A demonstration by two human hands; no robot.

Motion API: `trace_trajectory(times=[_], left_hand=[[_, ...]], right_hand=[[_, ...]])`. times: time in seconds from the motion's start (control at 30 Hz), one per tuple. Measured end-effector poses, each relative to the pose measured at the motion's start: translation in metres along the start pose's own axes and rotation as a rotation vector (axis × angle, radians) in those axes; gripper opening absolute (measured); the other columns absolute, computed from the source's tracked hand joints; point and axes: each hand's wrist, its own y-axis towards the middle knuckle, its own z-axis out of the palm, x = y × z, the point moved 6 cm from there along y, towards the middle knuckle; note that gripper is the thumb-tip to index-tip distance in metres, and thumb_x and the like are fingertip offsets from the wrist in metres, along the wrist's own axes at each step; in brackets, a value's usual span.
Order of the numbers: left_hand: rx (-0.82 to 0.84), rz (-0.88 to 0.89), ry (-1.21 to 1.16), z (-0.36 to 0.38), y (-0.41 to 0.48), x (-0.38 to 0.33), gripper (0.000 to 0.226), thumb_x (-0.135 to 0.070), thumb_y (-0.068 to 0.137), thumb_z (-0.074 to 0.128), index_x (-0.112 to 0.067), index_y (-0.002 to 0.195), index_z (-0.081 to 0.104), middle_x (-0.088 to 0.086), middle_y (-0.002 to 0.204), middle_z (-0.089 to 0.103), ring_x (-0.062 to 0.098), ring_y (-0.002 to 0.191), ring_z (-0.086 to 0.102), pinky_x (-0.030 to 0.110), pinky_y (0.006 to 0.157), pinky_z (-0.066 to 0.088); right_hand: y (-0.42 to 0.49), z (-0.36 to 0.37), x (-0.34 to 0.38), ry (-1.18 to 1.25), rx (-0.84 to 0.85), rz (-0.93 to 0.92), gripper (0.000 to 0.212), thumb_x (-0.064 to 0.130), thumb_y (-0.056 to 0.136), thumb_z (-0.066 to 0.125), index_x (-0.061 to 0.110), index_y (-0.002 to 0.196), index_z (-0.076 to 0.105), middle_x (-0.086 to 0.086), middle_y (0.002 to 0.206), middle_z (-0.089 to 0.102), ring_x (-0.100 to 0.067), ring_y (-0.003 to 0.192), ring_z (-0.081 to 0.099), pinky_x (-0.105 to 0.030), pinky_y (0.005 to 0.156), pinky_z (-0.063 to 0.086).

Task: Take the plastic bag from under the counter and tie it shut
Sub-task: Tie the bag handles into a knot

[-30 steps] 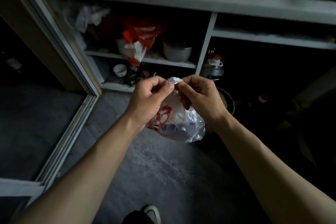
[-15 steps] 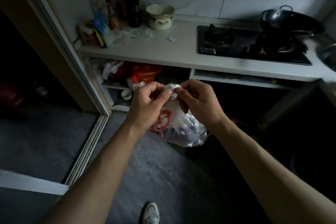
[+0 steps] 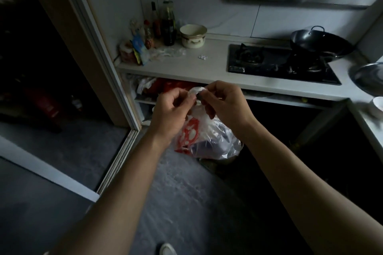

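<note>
A clear plastic bag (image 3: 211, 141) with red print on its left side hangs in the air in front of the counter (image 3: 186, 70). Its gathered top is pinched between both my hands. My left hand (image 3: 172, 112) grips the twisted plastic from the left, and my right hand (image 3: 223, 103) holds it from the right, fingertips nearly touching. Something bluish fills the lower part of the bag. The hands hide the bag's neck, so whether a knot exists cannot be told.
The shelf under the counter holds red and white bags (image 3: 161, 86). Bottles (image 3: 167, 25) and a bowl (image 3: 193, 35) stand at the counter's back left. A gas hob (image 3: 279, 64) with a black wok (image 3: 319, 42) lies to the right. A sliding door frame (image 3: 97, 51) stands at left.
The view has tilted up from the under-counter shelves to the countertop and wall. Both hands kept their hold on the bag's top and stayed together at chest height.
</note>
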Motion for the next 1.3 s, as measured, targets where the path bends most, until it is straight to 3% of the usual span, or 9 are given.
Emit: trace_trajectory(times=[0.2,0.3,0.4,0.5,0.7,0.97,1.2,1.3], left_hand=[[-0.016,0.026,-0.015,-0.029,-0.005,0.005,0.021,-0.031,0.095,0.066,-0.010,0.095,0.071,0.010,0.091,0.075,0.019,0.084,0.071,0.038,0.074,0.057],[0.007,0.072,-0.001,-0.047,0.002,0.006,0.019,-0.027,0.094,0.068,-0.009,0.097,0.070,0.008,0.091,0.074,0.022,0.088,0.072,0.043,0.078,0.060],[0.019,0.115,0.012,-0.063,0.011,0.006,0.017,-0.025,0.095,0.067,-0.008,0.097,0.070,0.008,0.092,0.074,0.023,0.089,0.072,0.044,0.079,0.060],[0.000,0.136,0.021,-0.076,0.021,0.006,0.015,-0.024,0.096,0.066,-0.009,0.095,0.070,0.004,0.087,0.074,0.015,0.083,0.071,0.034,0.073,0.059],[-0.023,0.128,0.067,-0.100,0.044,0.009,0.023,-0.032,0.096,0.064,-0.010,0.094,0.070,0.002,0.084,0.074,0.015,0.078,0.071,0.044,0.074,0.060],[-0.143,0.098,0.053,-0.137,0.090,0.018,0.016,-0.016,0.096,0.065,-0.001,0.097,0.071,0.013,0.091,0.075,0.028,0.088,0.072,0.044,0.082,0.059],[-0.277,0.020,0.064,-0.156,0.138,0.036,0.018,-0.020,0.096,0.065,-0.003,0.094,0.071,0.015,0.088,0.073,0.016,0.079,0.068,0.035,0.073,0.057],[-0.337,-0.005,0.108,-0.162,0.163,0.037,0.021,-0.023,0.096,0.065,-0.002,0.092,0.070,0.017,0.087,0.072,0.017,0.078,0.066,0.036,0.073,0.055]], right_hand=[[-0.001,0.026,0.008,-0.066,0.011,-0.018,0.010,0.017,0.096,0.064,0.014,0.088,0.069,0.000,0.058,0.066,-0.012,0.050,0.058,-0.026,0.052,0.050],[0.007,0.043,0.015,-0.077,0.002,-0.033,0.013,0.015,0.096,0.064,0.017,0.084,0.068,0.003,0.057,0.065,-0.010,0.049,0.058,-0.023,0.051,0.047],[0.018,0.059,0.023,-0.102,-0.004,-0.049,0.016,0.015,0.096,0.064,0.019,0.081,0.068,0.003,0.057,0.065,-0.011,0.049,0.058,-0.023,0.051,0.047],[0.027,0.070,0.027,-0.094,-0.008,-0.049,0.017,0.015,0.096,0.064,0.019,0.080,0.068,0.001,0.057,0.064,-0.015,0.051,0.057,-0.028,0.052,0.049],[0.054,0.094,0.029,-0.043,0.021,-0.038,0.012,0.010,0.096,0.062,0.013,0.086,0.068,0.002,0.063,0.067,-0.013,0.055,0.060,-0.028,0.054,0.051],[0.112,0.128,0.022,-0.013,0.132,-0.065,0.011,0.013,0.098,0.061,0.011,0.090,0.069,0.004,0.064,0.068,-0.009,0.055,0.060,-0.021,0.052,0.051],[0.186,0.155,0.002,0.060,0.257,-0.092,0.015,0.010,0.098,0.060,-0.003,0.093,0.065,-0.005,0.068,0.064,-0.010,0.052,0.058,-0.021,0.050,0.047],[0.221,0.165,-0.005,0.101,0.312,-0.091,0.015,0.011,0.098,0.060,-0.001,0.091,0.066,0.000,0.066,0.065,-0.010,0.053,0.058,-0.022,0.051,0.048]])
